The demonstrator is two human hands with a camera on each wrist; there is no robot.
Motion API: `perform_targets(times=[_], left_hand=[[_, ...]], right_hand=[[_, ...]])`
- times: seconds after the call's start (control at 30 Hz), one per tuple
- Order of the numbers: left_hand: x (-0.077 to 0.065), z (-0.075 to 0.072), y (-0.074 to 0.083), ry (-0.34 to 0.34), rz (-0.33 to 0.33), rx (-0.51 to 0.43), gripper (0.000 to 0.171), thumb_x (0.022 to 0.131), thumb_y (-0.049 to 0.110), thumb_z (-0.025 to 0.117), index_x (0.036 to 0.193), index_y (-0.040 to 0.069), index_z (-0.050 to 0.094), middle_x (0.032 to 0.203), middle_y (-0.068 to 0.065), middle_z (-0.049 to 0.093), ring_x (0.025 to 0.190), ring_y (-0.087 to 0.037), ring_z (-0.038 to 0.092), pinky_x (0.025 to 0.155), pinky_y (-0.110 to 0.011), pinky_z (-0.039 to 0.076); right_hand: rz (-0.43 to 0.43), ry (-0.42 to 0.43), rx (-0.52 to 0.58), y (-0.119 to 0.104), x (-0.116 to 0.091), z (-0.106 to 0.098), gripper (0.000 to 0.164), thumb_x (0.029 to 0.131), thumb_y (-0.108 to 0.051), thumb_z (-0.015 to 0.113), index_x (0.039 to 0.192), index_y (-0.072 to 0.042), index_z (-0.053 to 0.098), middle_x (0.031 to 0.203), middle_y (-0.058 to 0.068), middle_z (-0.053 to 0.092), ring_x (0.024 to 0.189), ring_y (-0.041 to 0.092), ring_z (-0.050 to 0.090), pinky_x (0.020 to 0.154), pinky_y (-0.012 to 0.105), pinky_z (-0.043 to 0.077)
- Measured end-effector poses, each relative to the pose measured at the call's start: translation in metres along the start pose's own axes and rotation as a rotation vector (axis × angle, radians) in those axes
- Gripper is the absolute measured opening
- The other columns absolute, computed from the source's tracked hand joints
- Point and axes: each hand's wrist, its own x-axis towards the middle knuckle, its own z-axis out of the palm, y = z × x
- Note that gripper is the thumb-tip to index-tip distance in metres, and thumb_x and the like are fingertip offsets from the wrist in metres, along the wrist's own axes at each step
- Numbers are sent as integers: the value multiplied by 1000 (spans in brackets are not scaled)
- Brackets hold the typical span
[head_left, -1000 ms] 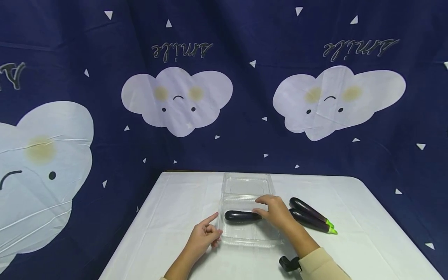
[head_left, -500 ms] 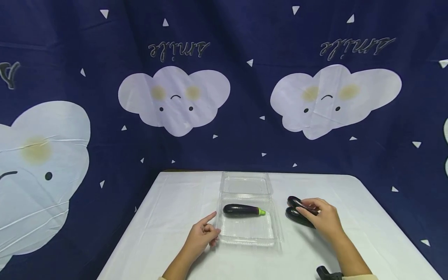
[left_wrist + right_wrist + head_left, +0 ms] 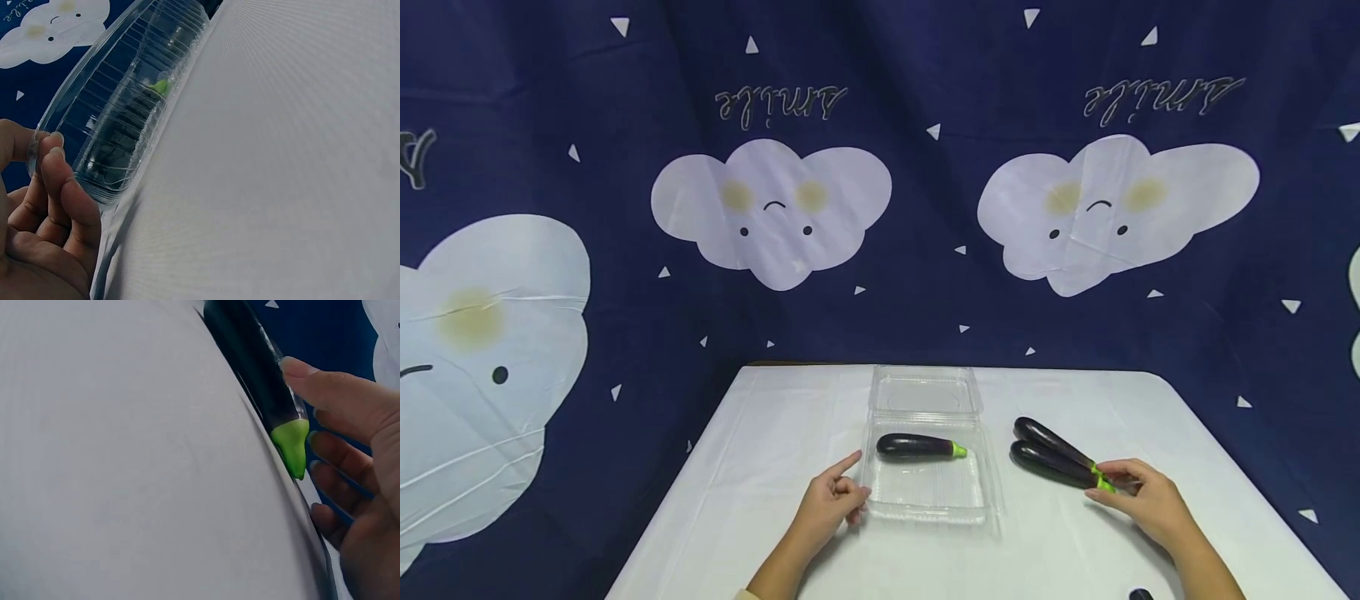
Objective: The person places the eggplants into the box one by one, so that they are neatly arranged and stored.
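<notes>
A clear plastic clamshell box (image 3: 925, 508) stands with its lid folded back on the table, and one dark purple eggplant (image 3: 917, 446) with a green stem lies inside it. My left hand (image 3: 827, 504) holds the box's left rim; in the left wrist view the thumb and fingers (image 3: 78, 203) pinch its edge. Right of the box, two more eggplants (image 3: 1052, 462) lie side by side, stems toward me. My right hand (image 3: 1150, 500) is around their stem ends, fingers loosely bent. In the right wrist view the thumb (image 3: 306, 372) is beside one eggplant (image 3: 250, 356) and the fingers stand apart from it.
The hinged box lid (image 3: 925, 392) lies flat toward the back edge. A white cloth covers the table (image 3: 760, 425). Behind it hangs a dark blue curtain (image 3: 932, 317) with cloud prints.
My right hand has gone from the box to the two eggplants, then slid back to their stems. The eggplant in the box has been let go. The left hand stays at the rim.
</notes>
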Motion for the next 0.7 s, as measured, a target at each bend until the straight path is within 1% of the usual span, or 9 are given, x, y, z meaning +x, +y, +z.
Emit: perform_targets(times=[0.1,0.2,0.37,0.57,0.7], left_hand=[[0,1,-1,-7,-2,-4,73,94,1,77,156,-10,39,80,-17,68,61,-16,63,55,-23,57],[-1,2,-1,-3,-3,-2,74,93,1,77,156,-10,39,80,-17,69,61,-16,63,55,-24,57],[-1,2,1,9,-5,2,74,93,1,77,156,-10,40,81,-20,68,61,-16,62,55,-24,57],[0,2,3,7,-9,9,72,95,1,76,156,-9,40,81,-19,68,61,-16,61,56,-24,57],[-1,2,2,5,-11,1,73,94,1,77,156,-9,40,80,-19,68,61,-16,61,56,-24,57]], right_hand=[[34,-31,-1,1,-1,1,48,73,-26,100,112,-7,77,105,7,72,88,10,65,73,20,52],[40,-35,-54,3,-2,5,50,71,-29,100,112,-9,78,102,4,72,85,12,63,70,25,51],[-24,-8,-117,7,4,14,48,72,-29,100,110,-12,78,100,-2,69,85,10,61,70,28,52],[-68,30,-121,3,5,22,42,73,-21,99,108,-12,79,97,-4,69,84,9,61,70,25,52],[-92,38,-104,-2,6,25,36,74,-16,98,105,-13,80,97,-3,70,83,9,63,69,24,52]])
